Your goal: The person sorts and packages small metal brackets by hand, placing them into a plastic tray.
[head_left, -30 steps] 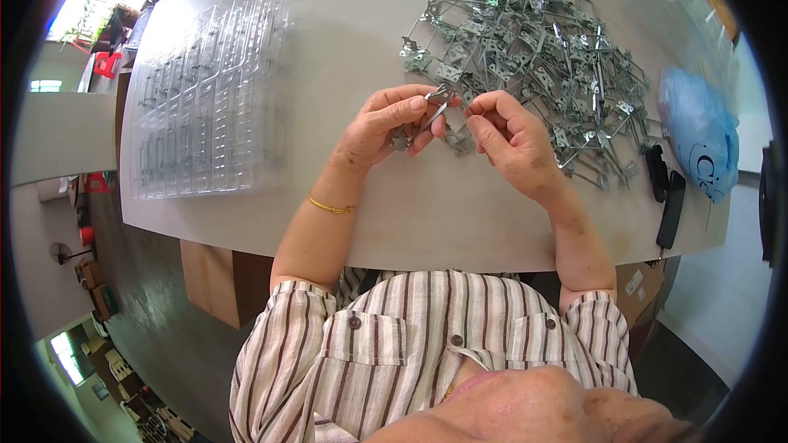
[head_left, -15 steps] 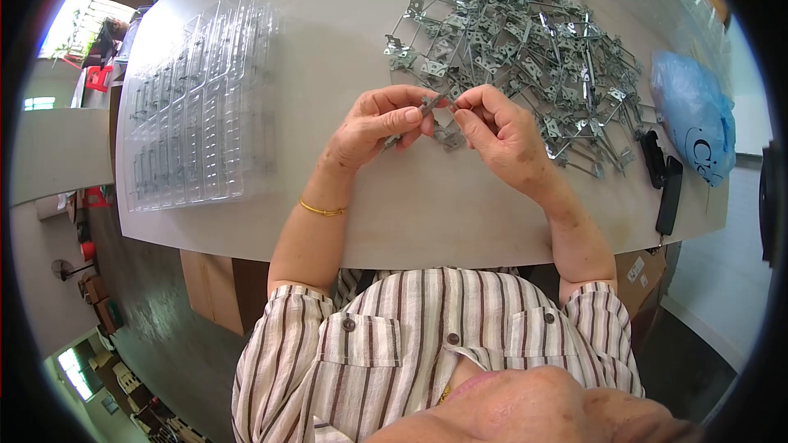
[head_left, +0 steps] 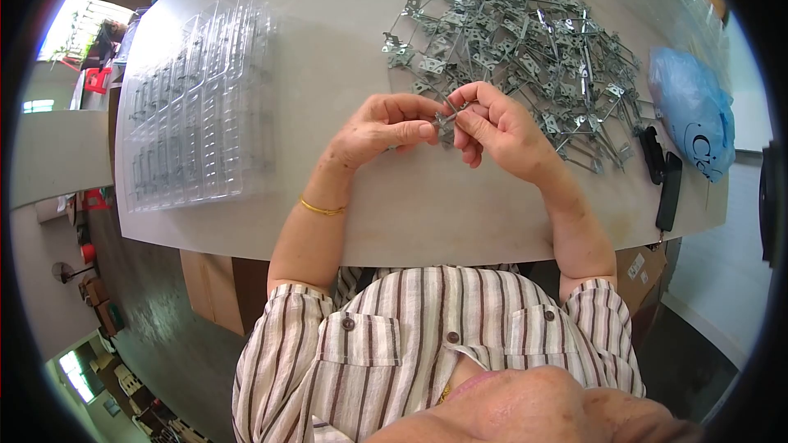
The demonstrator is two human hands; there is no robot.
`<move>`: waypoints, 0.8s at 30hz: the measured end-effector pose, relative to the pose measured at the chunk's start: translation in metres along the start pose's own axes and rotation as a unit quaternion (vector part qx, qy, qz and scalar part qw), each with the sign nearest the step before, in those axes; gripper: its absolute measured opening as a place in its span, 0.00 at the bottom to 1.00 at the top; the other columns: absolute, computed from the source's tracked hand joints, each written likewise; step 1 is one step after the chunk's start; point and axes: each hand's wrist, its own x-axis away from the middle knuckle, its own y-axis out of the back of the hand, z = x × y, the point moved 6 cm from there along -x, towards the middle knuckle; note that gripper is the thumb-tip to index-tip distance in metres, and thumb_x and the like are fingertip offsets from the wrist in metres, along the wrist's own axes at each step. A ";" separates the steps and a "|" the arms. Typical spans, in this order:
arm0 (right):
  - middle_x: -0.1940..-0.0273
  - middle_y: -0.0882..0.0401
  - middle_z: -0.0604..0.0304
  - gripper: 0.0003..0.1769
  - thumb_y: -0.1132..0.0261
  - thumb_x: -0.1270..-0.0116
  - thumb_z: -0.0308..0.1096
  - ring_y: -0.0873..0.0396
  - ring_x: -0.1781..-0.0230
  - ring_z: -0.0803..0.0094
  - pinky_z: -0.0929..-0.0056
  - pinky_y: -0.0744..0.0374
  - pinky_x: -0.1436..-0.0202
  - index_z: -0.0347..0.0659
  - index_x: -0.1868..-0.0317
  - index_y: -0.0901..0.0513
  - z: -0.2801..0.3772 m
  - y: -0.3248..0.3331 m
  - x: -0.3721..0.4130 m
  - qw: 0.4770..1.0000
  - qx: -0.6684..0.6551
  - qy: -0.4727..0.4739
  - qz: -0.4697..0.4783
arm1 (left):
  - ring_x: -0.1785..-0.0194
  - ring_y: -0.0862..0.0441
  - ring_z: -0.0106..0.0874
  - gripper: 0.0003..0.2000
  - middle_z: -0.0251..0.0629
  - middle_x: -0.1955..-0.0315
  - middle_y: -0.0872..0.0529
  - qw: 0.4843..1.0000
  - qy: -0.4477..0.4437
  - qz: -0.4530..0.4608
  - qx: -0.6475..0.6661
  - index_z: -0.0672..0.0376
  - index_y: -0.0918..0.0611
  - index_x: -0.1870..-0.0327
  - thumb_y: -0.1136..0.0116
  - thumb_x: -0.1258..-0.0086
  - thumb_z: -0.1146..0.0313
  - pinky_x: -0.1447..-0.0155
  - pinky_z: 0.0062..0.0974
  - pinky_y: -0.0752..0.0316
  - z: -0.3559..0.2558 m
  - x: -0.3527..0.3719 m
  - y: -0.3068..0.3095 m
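Observation:
Both hands meet above the table in front of the heap. A small grey metal bracket with a thin rod (head_left: 444,121) is between my fingertips, partly hidden by them. My left hand (head_left: 384,130) pinches it from the left, thumb stretched along the near side. From the right, my right hand (head_left: 502,131) grips it between thumb and forefinger, its other fingers curled. Just beyond the hands lies a tangled heap of similar metal brackets with rods (head_left: 525,41).
Stacked clear plastic trays (head_left: 193,115) with metal parts in their slots stand at the left of the pale table (head_left: 320,49). At the right lie a blue plastic bag (head_left: 694,111) and two black handle-like objects (head_left: 669,193). A cardboard box (head_left: 212,289) is below the table edge.
The metal piece, which slanted across my left fingers, has turned and now sits between both hands' fingertips. My left fingers have straightened, and the right hand has shifted its grip slightly.

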 end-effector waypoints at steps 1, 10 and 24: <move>0.65 0.16 0.62 0.14 0.42 0.16 0.35 0.18 0.72 0.77 0.75 0.17 0.68 0.35 0.39 0.24 -0.001 0.000 -0.001 1.000 -0.006 0.000 0.018 | 0.68 0.23 0.18 0.24 0.35 0.65 0.10 1.000 0.003 0.000 -0.008 0.64 0.12 0.41 0.25 0.33 0.56 0.65 0.17 0.30 -0.001 0.000 -0.001; 0.71 0.15 0.61 0.14 0.41 0.16 0.40 0.17 0.77 0.75 0.77 0.20 0.75 0.35 0.48 0.22 -0.004 0.002 -0.002 0.998 -0.028 -0.053 0.030 | 0.68 0.23 0.18 0.27 0.36 0.65 0.09 0.997 0.025 0.055 -0.048 0.64 0.12 0.39 0.23 0.34 0.54 0.65 0.17 0.30 -0.004 0.002 -0.010; 0.75 0.21 0.68 0.11 0.40 0.16 0.39 0.27 0.80 0.84 0.82 0.28 0.77 0.40 0.53 0.23 0.013 0.015 0.005 0.992 0.019 0.055 -0.108 | 0.70 0.21 0.21 0.23 0.37 0.65 0.09 0.995 -0.045 0.041 0.082 0.68 0.13 0.40 0.33 0.24 0.56 0.66 0.20 0.27 -0.007 -0.001 -0.008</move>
